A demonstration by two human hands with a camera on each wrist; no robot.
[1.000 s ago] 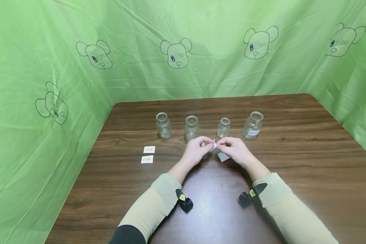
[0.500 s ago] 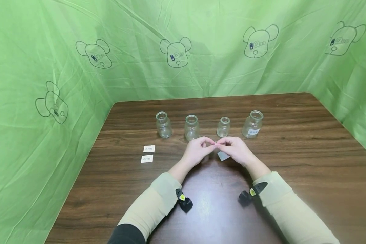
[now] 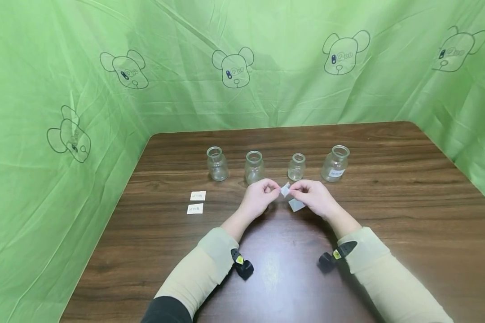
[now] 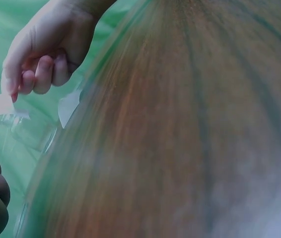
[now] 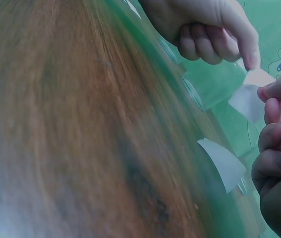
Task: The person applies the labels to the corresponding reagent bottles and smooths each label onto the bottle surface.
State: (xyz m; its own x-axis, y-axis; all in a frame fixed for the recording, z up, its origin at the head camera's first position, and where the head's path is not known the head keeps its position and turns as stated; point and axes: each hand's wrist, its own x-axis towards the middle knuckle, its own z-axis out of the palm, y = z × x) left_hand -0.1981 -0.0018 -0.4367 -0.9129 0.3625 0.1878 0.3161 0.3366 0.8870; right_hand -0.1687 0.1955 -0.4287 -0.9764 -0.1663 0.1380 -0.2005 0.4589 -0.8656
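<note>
My left hand [image 3: 259, 196] and right hand [image 3: 312, 196] face each other over the middle of the table. Between their fingertips is a small whitish sticker label [image 3: 285, 189], pinched from both sides. In the right wrist view the label shows two parts at an angle, a paler piece [image 5: 258, 78] by the left fingertips and a greyer piece [image 5: 247, 103] at the right thumb. Whether they are separate layers or one fold, I cannot tell. Under the right hand lies a loose pale square of paper [image 3: 296, 205], curled up at its edge in the right wrist view.
Two handwritten labels [image 3: 198, 196] lie on the left of the wooden table [image 3: 153, 242]. Behind the hands stand open glass jars: one far left [image 3: 218, 167], one left of centre [image 3: 254, 168], a smaller one [image 3: 297, 168], and a labelled one [image 3: 335, 166]. Green cloth [image 3: 275, 103] hangs around.
Half a second ago the fingertips met and hid the label. Now the hands are slightly farther apart, with the label showing between them. Jars and loose papers stay put.
</note>
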